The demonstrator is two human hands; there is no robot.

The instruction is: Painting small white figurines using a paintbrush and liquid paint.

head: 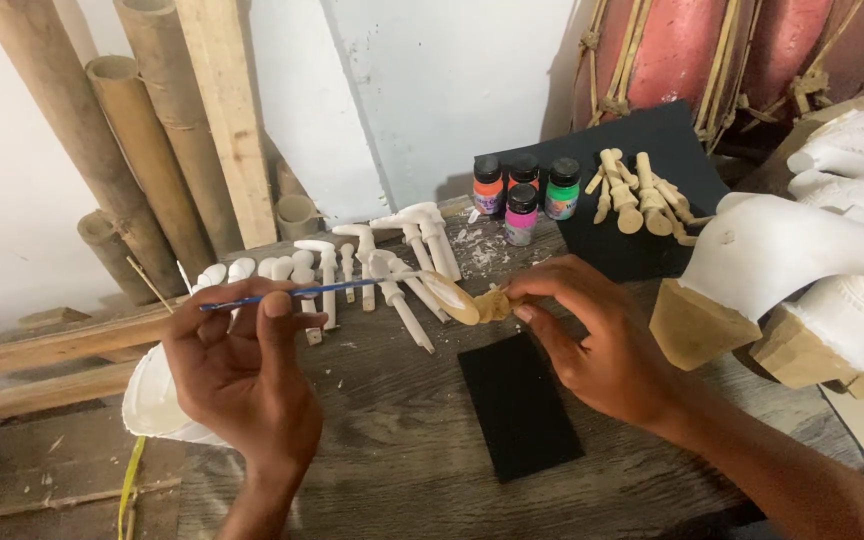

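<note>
My left hand (242,365) grips a thin blue-handled paintbrush (302,292) held level, its white-loaded tip touching a small wooden piece (477,303). My right hand (592,335) pinches that piece between thumb and fingers above the wooden tabletop (392,440); one end of the piece is white, the rest is bare tan wood. Under my left wrist sits a white bowl-like container (152,405), partly hidden. A black rectangular sheet (517,405) lies flat below my right hand.
White-painted wooden pegs (392,265) lie in a row behind the hands. Several small paint bottles (522,195) stand beside unpainted pegs (637,195) on a black board. Large white carved figures on wood blocks (782,270) stand at right. Bamboo poles (122,140) lean at left.
</note>
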